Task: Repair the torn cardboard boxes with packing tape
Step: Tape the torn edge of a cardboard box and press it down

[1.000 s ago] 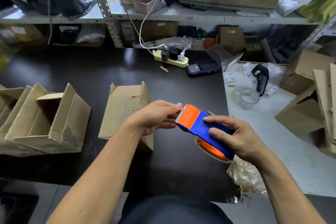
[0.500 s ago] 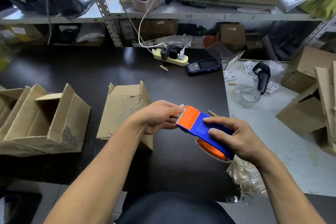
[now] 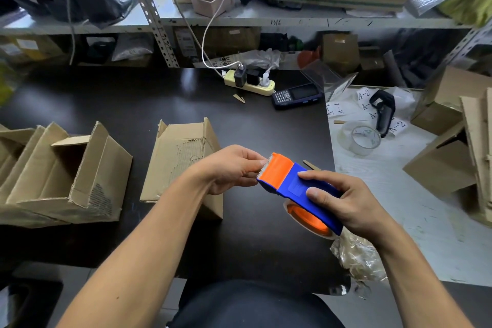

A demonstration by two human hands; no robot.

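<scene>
Almost nothing differs: the left hand [image 3: 234,169] has nudged its fingertips closer against the toothed edge (orange end) of the tape dispenser [image 3: 298,189].

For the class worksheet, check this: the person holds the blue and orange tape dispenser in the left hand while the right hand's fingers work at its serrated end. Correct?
Not quite: the hands are swapped. In the head view the right hand holds the tape dispenser, and the left hand works at its serrated end.

Head-worn view, forward and down, close over hands [image 3: 292,186].
</scene>
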